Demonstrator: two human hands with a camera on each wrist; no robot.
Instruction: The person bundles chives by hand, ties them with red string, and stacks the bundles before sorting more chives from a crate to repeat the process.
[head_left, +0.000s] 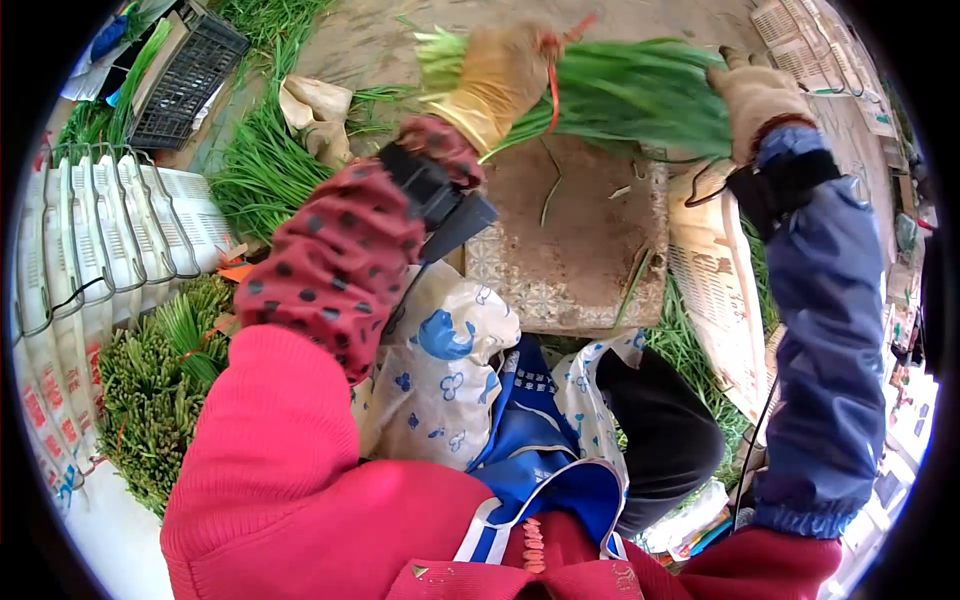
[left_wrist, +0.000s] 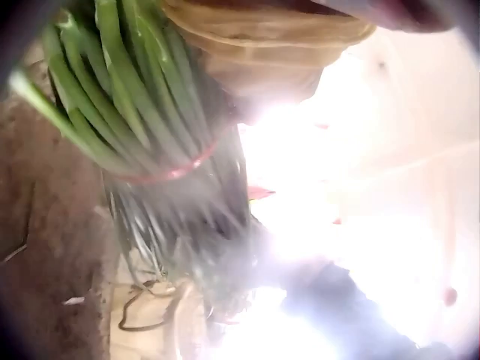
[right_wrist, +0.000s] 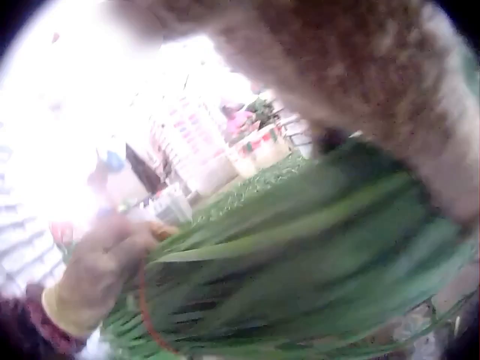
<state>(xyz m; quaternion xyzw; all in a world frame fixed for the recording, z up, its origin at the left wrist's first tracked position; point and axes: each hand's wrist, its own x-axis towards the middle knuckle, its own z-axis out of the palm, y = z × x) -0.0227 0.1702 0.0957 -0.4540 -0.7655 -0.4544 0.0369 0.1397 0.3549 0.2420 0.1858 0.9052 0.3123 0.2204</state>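
A bundle of long green leafy stalks (head_left: 635,95) lies sideways in the air above a low, dirt-stained block, a red band (head_left: 554,100) round it near its pale cut ends. My gloved left hand (head_left: 505,75) grips the bundle by the band; in the left wrist view the band (left_wrist: 176,172) circles the stalks (left_wrist: 112,82) below the yellowish glove (left_wrist: 262,49). At the leafy end is my right hand (head_left: 758,100), gloved, its fingers against the leaves. The right wrist view shows the leaves (right_wrist: 315,240) blurred under the right glove (right_wrist: 360,67); the contact of its fingertips is hidden.
The block (head_left: 570,240) stands before my knees. Loose green stalks (head_left: 265,170) lie left of it, beside a stack of white crates (head_left: 120,220) and piled bundles (head_left: 150,400). A black crate (head_left: 190,75) is at upper left, and a white printed crate (head_left: 715,290) leans at the block's right.
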